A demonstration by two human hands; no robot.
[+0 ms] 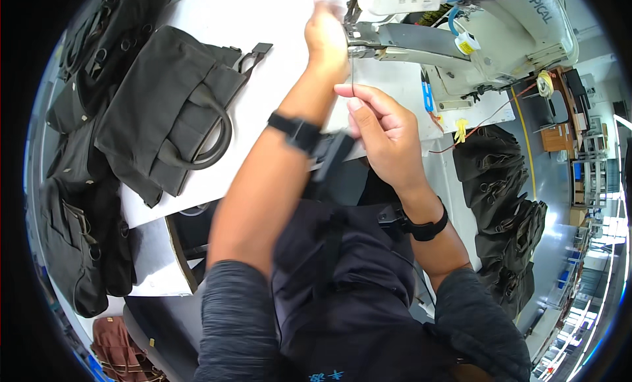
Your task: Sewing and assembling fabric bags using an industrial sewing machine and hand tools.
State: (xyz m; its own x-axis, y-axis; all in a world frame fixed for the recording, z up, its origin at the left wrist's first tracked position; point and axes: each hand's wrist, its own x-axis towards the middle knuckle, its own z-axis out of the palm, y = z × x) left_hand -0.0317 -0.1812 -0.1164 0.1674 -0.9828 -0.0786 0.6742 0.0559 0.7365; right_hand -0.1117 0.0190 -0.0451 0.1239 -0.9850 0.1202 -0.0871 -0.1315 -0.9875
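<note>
My left hand (325, 39) is raised beside the needle area of a white sewing machine (523, 36); its fingers are blurred and partly hidden. Just below it, my right hand (385, 128) pinches a thin dark thread (353, 72) that hangs from the machine's narrow metal arm (418, 43). Blue-handled thread snips (426, 92) stand at the machine's side, right of that hand.
A white worktable (191, 13) carries a black handled bag (158, 99) and piled black bags (79, 237) on the left. More dark bags (494, 184) lie stacked on the right, by an aisle. A brown bag (118, 342) shows at lower left.
</note>
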